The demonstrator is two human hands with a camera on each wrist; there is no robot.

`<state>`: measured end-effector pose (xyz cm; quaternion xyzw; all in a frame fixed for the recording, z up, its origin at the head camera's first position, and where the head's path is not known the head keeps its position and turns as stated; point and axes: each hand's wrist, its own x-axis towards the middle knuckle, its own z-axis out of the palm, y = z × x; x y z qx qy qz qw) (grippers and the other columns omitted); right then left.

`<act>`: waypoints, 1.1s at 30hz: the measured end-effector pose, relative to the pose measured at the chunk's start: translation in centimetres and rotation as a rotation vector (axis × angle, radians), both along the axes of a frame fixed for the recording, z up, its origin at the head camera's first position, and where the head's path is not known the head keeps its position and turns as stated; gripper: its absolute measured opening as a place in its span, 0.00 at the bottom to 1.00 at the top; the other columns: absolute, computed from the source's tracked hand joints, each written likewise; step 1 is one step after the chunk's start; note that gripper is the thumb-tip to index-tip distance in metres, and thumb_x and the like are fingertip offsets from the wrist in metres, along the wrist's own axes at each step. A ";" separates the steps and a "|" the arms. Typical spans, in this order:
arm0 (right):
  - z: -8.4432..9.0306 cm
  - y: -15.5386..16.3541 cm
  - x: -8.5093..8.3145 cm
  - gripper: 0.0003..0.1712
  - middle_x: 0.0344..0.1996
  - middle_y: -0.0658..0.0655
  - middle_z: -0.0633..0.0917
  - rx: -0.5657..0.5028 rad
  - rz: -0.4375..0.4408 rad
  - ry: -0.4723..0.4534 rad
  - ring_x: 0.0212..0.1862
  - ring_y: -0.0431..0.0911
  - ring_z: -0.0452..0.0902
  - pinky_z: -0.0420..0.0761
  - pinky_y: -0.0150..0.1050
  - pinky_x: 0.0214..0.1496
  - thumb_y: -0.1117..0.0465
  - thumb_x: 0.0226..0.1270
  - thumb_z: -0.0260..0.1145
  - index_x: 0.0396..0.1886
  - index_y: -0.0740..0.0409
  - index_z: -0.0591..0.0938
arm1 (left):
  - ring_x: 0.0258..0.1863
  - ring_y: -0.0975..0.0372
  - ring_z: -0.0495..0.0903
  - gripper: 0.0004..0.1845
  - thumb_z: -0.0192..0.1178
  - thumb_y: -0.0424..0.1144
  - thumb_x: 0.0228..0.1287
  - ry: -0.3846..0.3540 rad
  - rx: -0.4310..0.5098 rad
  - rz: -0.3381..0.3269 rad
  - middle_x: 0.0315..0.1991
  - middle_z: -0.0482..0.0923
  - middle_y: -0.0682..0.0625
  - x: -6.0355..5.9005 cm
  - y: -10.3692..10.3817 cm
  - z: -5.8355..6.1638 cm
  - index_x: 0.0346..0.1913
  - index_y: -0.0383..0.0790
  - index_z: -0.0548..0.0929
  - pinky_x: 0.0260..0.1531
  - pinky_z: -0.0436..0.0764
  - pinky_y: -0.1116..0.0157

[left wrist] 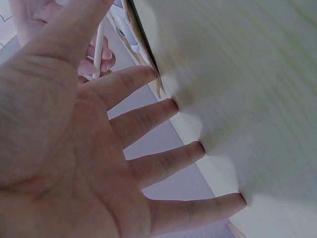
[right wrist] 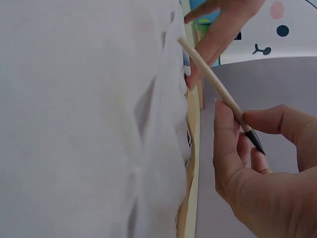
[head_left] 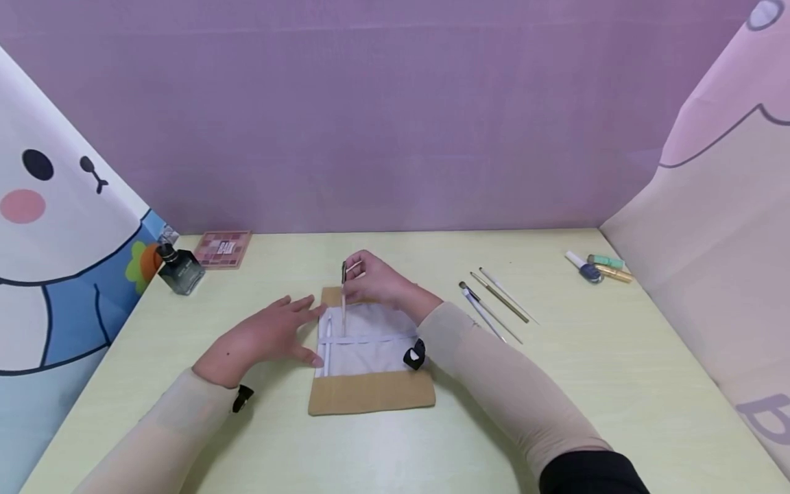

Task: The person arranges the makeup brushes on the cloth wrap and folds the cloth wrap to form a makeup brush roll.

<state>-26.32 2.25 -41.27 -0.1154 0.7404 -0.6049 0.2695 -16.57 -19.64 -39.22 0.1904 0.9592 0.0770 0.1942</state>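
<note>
R hand (head_left: 375, 280): thumb-finger pinch on brush (right wrist: 213, 79) | L hand (head_left: 265, 343): spread, gripping nothing, at pouch (head_left: 370, 393) left edge | brush: over pouch's far-left corner | likely light, stiff, slickish; hold handle, off dark tip

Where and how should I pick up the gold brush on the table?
Probably best to pinch the gold brush at its middle, coming from straight above, across its length: it is thin, straight and lies flat on the table, with other brushes on both sides.
</note>
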 end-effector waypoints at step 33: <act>0.3 0.6 3.5 0.34 0.43 0.56 0.81 0.112 0.120 0.045 0.39 0.46 0.84 0.92 0.40 0.44 0.72 0.70 0.70 0.71 0.57 0.67 | 0.78 0.23 0.59 0.59 0.78 0.68 0.51 0.011 -0.006 0.003 0.84 0.60 0.32 0.2 0.1 0.1 0.82 0.45 0.68 0.70 0.73 0.27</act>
